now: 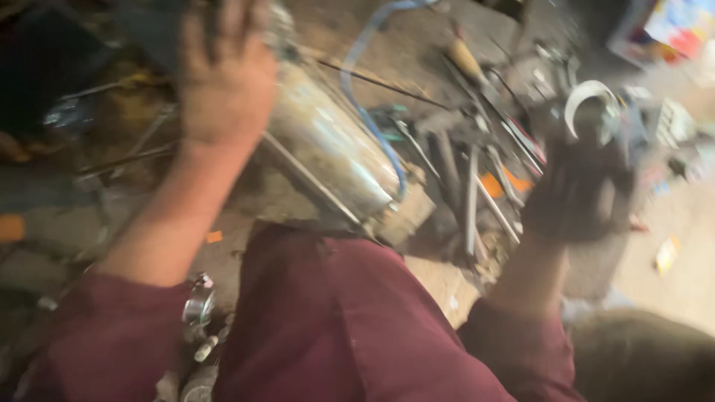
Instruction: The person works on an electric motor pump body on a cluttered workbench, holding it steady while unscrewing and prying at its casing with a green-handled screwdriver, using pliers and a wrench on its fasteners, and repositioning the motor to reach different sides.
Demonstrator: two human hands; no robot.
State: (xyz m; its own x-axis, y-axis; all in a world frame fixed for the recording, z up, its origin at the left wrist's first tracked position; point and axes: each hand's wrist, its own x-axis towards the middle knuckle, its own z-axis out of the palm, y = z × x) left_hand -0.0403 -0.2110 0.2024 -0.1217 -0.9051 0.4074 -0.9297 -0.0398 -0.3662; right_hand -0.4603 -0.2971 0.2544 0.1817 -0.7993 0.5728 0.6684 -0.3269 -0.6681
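Two bare hands frame a cluttered workshop floor in the single head view, which is blurred by motion. The left hand [223, 74], upper left of the frame, lies flat with fingers spread against the upper end of a metal cylinder [331, 145]; it presses rather than grips, and its fingertips run out past the top edge. The cylinder lies tilted through the centre of the frame, its surface shiny, dented and streaked. A thin rod [309, 179] runs along its lower side and a blue hose [365, 89] curves over its upper right flank.

The right hand [577, 190], dark with grime, is raised at centre right, fingers curled around a curved pale metal ring piece [588, 100] that stands above the knuckles; how tightly the fingers close cannot be told through the blur.

Between the two hands lies a heap of long steel tools [477, 179], grey and narrow, crossing one another, with an orange scrap [495, 184] among them. Little open floor remains there; the barest ground is the pale concrete [681, 216] at the right edge. Maroon sleeves [335, 320] fill the bottom of the frame, and a small metal clamp [198, 305] sits at lower left.
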